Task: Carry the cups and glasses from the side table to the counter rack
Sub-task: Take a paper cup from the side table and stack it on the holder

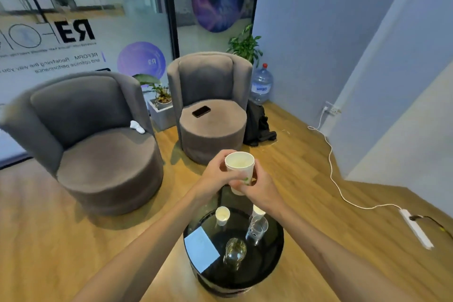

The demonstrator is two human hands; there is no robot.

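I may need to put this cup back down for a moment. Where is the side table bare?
The round black glass side table is bare along its near edge and between the small paper cup and pale blue paper sheet. The right side is crowded by clear glasses.

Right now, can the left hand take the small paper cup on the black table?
Probably not yet: the left hand and right hand both grip the raised paper cup. The small paper cup itself stands unblocked.

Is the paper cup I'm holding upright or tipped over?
Upright. The paper cup has its open rim facing up toward the camera, gripped by the left hand and right hand.
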